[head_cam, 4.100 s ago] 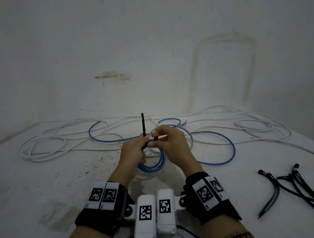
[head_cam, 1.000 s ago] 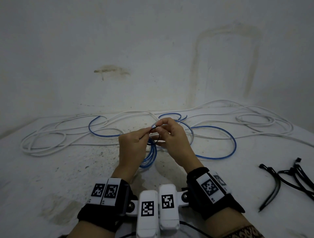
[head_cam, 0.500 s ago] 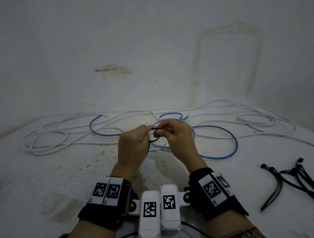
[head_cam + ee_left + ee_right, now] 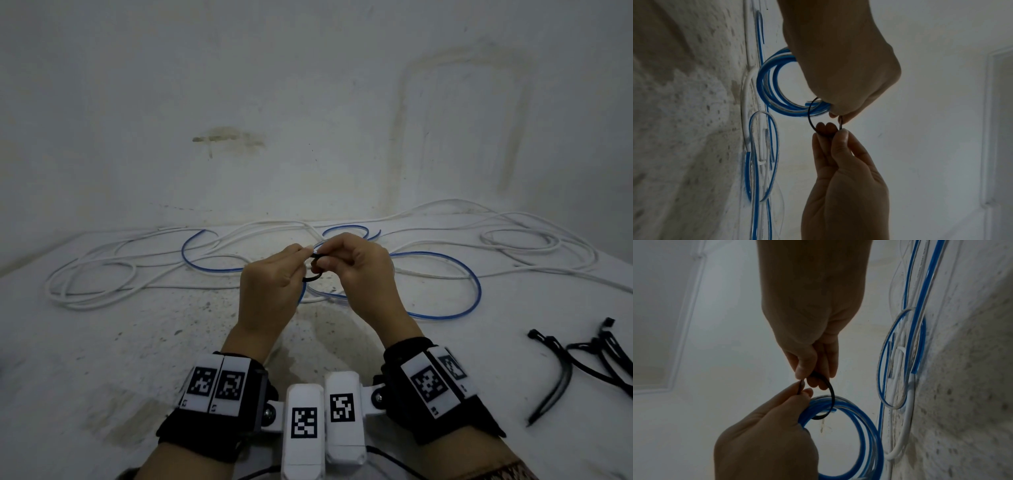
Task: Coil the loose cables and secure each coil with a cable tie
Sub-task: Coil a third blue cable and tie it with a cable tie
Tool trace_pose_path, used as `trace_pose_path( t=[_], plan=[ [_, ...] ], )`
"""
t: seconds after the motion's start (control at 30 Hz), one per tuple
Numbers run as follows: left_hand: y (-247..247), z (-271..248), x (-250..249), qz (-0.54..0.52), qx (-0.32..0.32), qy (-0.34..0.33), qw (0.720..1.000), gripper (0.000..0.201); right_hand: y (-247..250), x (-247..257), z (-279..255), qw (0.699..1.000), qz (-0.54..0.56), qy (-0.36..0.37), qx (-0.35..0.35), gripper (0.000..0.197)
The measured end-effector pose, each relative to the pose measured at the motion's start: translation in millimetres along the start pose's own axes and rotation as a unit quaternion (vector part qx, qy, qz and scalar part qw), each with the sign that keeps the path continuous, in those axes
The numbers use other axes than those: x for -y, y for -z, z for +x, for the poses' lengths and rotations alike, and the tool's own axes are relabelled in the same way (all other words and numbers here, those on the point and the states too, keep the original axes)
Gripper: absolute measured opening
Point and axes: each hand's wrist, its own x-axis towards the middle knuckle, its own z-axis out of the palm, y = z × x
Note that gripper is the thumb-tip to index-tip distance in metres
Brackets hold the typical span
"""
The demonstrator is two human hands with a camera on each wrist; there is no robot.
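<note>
I'm gripping the blue cable coil (image 4: 777,91) in my left hand (image 4: 270,291) above the table (image 4: 137,342); left fingertips are also pinching one end of the black cable tie (image 4: 831,395), which is looping the coil; my right hand (image 4: 359,274) is pinching the other end; spare ties (image 4: 582,356) are lying right.

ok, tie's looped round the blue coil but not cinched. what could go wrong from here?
1. The black cable tie forms a wide, slack ring; the blue coil could spring open before it is pulled tight.
2. The left hand holds coil and tie at once; a slip may drop both.
3. The blue cable's loose tail could snag the white cables.
</note>
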Motion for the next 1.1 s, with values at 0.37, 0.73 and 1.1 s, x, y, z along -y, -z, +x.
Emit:
trace_pose_path(
  t=[0.37, 0.73, 1.1],
  plan=[
    [-3.0, -3.1, 4.2, -0.035, 0.033, 0.048, 0.998, 0.026, 0.0, -0.3, 0.5, 0.998, -0.047, 0.005, 0.028, 0.015],
    [-4.8, -3.2, 8.2, 0.004, 0.020, 0.096, 0.995, 0.015, 0.0, 2.0, 0.6, 0.997, -0.064, -0.017, 0.041, 0.017],
    [-9.0, -5.6, 3.2, -0.033, 0.050, 0.050, 0.997, 0.027, 3.0, 4.7, 2.6, 0.992, -0.093, -0.033, 0.084, 0.009]
  ],
)
